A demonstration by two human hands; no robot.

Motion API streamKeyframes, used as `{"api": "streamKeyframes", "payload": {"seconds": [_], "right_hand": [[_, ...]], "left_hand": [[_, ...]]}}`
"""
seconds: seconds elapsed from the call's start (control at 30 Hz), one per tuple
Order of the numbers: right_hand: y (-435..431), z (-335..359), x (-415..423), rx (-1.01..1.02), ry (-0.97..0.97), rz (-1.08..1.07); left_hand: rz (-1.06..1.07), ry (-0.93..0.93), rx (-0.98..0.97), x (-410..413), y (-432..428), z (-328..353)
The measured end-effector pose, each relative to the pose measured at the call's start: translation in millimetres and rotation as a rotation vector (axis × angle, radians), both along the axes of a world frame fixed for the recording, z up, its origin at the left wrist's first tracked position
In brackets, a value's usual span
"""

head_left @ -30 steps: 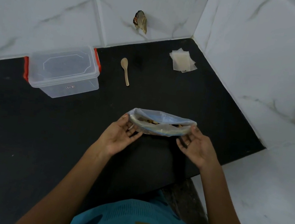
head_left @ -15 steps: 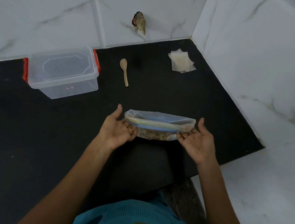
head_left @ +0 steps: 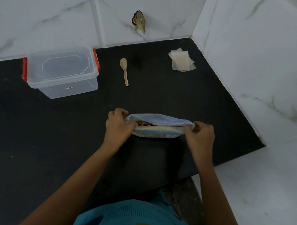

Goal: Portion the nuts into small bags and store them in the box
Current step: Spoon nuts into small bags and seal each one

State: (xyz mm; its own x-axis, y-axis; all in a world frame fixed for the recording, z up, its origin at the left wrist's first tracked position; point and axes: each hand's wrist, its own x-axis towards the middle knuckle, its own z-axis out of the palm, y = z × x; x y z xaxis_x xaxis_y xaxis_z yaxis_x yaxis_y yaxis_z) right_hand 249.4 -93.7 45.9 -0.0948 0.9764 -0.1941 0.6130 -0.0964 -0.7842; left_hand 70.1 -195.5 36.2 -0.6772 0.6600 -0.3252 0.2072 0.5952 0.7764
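A clear zip bag of nuts (head_left: 158, 126) stands on the black counter (head_left: 45, 136) in front of me, its mouth slightly parted with brown nuts showing inside. My left hand (head_left: 118, 125) grips the bag's left end with curled fingers. At the right end, my right hand (head_left: 200, 136) pinches the rim. A stack of small empty bags (head_left: 181, 61) lies at the back right near the wall corner. The clear plastic box (head_left: 62, 70) with red latches sits lidded at the back left. A small wooden spoon (head_left: 125, 71) lies between box and bags.
White marble-look tiled walls enclose the counter at the back and right. A small crumpled object (head_left: 139, 21) sticks to the back wall. The counter's front right edge (head_left: 232, 162) drops to a pale floor.
Both hands have closed tighter round the bag's ends and turned knuckles-up; the bag's mouth, spread wide a second ago, is now pulled narrower.
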Motion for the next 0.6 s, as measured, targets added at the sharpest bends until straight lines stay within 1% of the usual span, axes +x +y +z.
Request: {"api": "streamKeyframes", "payload": {"seconds": [0.1,0.17,0.2,0.23,0.27,0.37,0.47,0.53,0.6], "right_hand": [[-1,2,-5,0.094,-0.083,0.041],[-2,3,-9,0.163,-0.104,0.051],[-2,4,-10,0.187,-0.102,0.057],[-1,4,-10,0.192,-0.098,0.066],[1,6,-9,0.182,-0.091,0.074],[12,12,-2,0.104,-0.043,0.045],[22,19,3,0.08,0.026,-0.025],[26,20,4,0.04,0.066,-0.055],[29,18,4,-0.017,0.042,-0.029]], "left_hand": [[-0.082,0.216,-0.007,3,4,6],[-0.114,0.403,-0.038,3,7,10],[-0.128,0.452,-0.047,2,7,12],[-0.141,0.455,-0.045,0,8,13],[-0.148,0.421,-0.027,-4,8,13],[-0.128,0.234,0.077,-18,7,16],[-0.094,0.034,0.218,-26,9,22],[-0.118,0.024,0.23,-26,12,23],[-0.183,0.077,0.149,-28,15,20]]}}
